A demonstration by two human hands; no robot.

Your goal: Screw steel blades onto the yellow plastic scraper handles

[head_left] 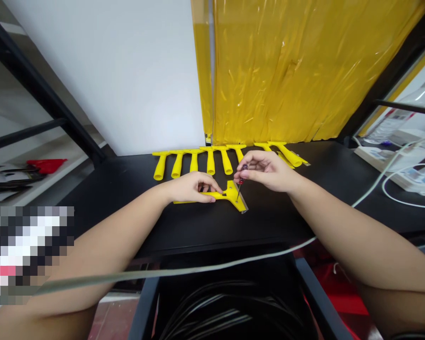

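Note:
A yellow scraper point(230, 197) lies flat on the black table, its metal blade edge toward the right. My left hand point(195, 187) is closed around its handle. Between the fingertips of my right hand point(265, 171) is a small screwdriver point(241, 182) with a dark and red handle. It stands nearly upright, and its tip meets the scraper head at the lower screw. Behind my hands, several more yellow scrapers point(177, 165) are lined up against the back panel, handles toward me. Others point(288, 153) lie partly behind my right hand.
A white cable point(233, 268) crosses in front of the table point(198, 231) and rises on the right. White power strips point(403, 170) and a plastic bottle point(398, 113) stand at the right. A black frame post point(46, 85) rises at the left, with yellow sheeting point(286, 71) behind.

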